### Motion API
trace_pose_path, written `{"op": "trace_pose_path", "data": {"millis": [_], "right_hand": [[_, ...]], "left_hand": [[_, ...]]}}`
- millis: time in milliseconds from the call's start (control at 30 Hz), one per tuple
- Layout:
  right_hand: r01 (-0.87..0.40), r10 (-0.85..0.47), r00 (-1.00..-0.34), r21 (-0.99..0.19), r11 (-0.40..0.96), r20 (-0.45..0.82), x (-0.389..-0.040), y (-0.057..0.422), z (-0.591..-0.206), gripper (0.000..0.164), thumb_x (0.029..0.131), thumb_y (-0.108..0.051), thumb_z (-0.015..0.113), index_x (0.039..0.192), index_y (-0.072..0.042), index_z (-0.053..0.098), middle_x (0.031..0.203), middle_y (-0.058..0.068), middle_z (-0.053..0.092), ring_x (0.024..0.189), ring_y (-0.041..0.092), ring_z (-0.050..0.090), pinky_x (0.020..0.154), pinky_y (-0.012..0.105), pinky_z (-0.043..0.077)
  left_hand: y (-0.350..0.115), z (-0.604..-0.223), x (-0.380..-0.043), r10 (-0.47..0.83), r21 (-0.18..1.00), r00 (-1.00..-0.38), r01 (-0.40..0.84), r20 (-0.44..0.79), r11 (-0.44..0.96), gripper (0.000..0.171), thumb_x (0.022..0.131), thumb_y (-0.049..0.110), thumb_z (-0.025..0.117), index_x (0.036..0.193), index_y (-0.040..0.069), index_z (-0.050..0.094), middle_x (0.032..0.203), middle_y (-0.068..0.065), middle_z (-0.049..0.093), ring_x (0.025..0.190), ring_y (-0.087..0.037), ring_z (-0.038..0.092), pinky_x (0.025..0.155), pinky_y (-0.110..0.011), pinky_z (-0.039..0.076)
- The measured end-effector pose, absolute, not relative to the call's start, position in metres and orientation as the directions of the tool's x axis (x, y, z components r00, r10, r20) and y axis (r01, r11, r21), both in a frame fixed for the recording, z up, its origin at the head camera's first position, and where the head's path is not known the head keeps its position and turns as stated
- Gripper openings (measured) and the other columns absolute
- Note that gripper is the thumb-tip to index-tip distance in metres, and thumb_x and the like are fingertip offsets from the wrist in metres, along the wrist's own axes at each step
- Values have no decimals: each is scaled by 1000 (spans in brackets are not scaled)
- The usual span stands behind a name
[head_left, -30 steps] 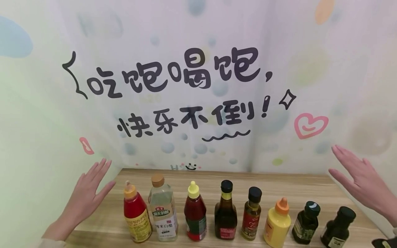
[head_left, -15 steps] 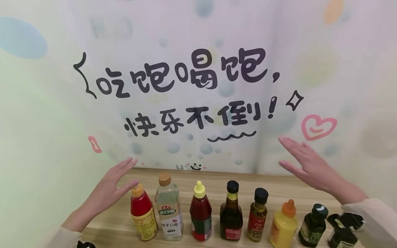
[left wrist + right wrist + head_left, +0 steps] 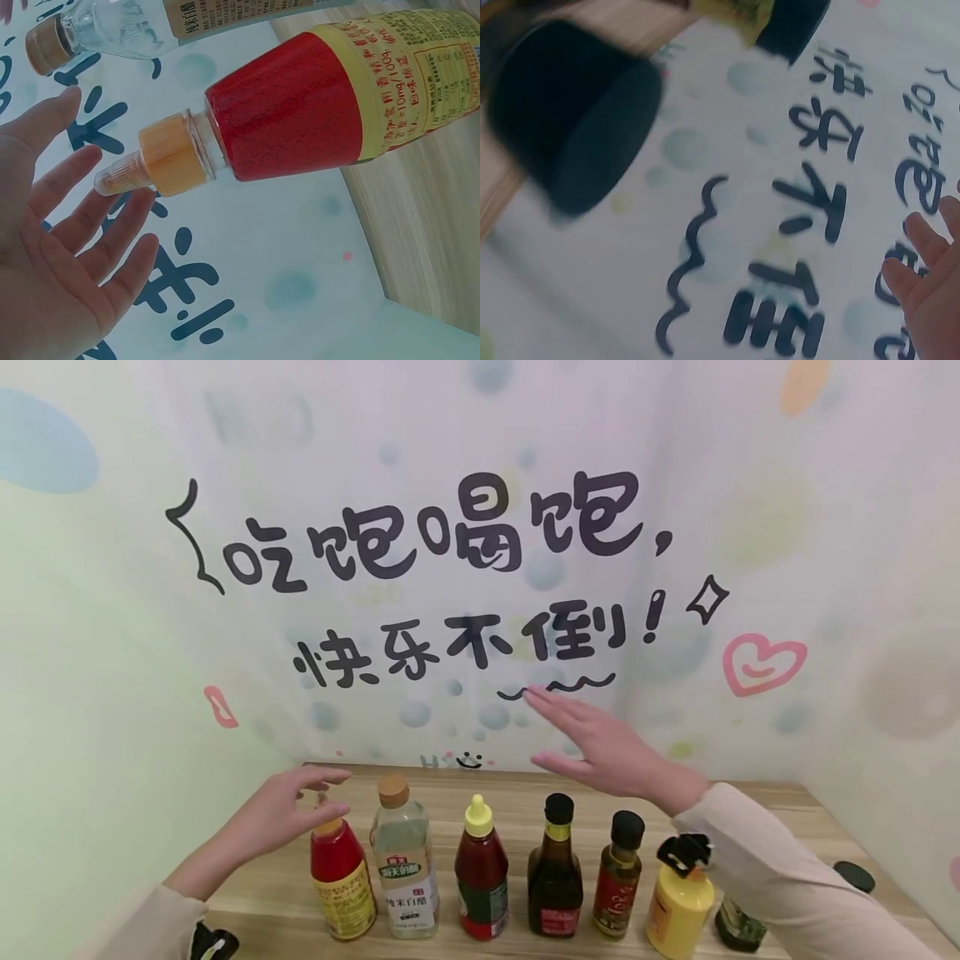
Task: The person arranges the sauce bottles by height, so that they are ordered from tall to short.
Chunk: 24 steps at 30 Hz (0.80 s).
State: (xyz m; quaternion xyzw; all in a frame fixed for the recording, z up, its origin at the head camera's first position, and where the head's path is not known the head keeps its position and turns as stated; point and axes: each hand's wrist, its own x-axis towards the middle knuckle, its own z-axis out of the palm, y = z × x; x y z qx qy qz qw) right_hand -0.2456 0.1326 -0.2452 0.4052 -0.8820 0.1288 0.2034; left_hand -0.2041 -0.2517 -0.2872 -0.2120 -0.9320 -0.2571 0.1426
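Note:
My left hand point(image 3: 277, 810) reaches over the top of a red sauce squeeze bottle point(image 3: 341, 889) with a yellow label, at the left end of the row. In the left wrist view the loosely spread fingers point(image 3: 124, 232) lie around its clear nozzle tip point(image 3: 124, 174), above the orange cap point(image 3: 174, 152). My right hand point(image 3: 607, 752), fingers straight, hovers above and behind the black-capped dark sauce bottle point(image 3: 555, 885) and holds nothing. A blurred black cap point(image 3: 570, 120) looms close in the right wrist view, where part of that hand point(image 3: 934, 296) shows.
Upright in the row also stand a white vinegar bottle point(image 3: 408, 893), a dark red yellow-capped squeeze bottle point(image 3: 482, 885), a small red-labelled bottle point(image 3: 617, 893), a yellow squeeze bottle point(image 3: 678, 910) and a dark jar point(image 3: 741, 927). My right sleeve point(image 3: 795, 868) covers part of the right end. Behind hangs a printed curtain point(image 3: 465, 427).
The left hand has come in rightward and down to the red bottle's top. The right hand has swept left above the row, its sleeve now hiding bottles at the right end. The bottles stay standing.

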Motion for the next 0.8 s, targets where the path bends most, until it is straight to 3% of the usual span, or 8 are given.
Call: {"op": "trace_pose_path", "data": {"millis": [267, 433, 800], "right_hand": [[-825, -734, -556, -146, 546, 391, -248, 79, -245, 68, 86, -49, 47, 142, -23, 17, 145, -3, 18, 128, 19, 27, 98, 43, 30], [-838, -749, -545, -218, 500, 378, -252, 56, -250, 70, 85, -50, 49, 141, -21, 20, 144, -5, 22, 127, 12, 27, 101, 34, 27], [-742, -734, -585, -593, 312, 345, -253, 9, -255, 64, 80, -26, 66, 135, -10, 35, 132, 6, 42, 110, 16, 49, 90, 27, 41]], "left_hand": [[-252, -282, -206, 364, 480, -883, 468, 297, 742, 37, 77, 29, 68, 106, 6, 61, 100, -10, 62, 85, -23, 56, 67, -37, 47], [-254, -282, -207, 367, 519, -892, 452, 264, 726, 37, 77, 30, 68, 105, 7, 60, 100, -9, 61, 87, -25, 56, 65, -34, 47], [-257, -283, -210, 355, 530, -897, 442, 264, 723, 38, 76, 29, 69, 104, 5, 60, 98, -10, 61, 90, -29, 55, 69, -36, 47]]}}
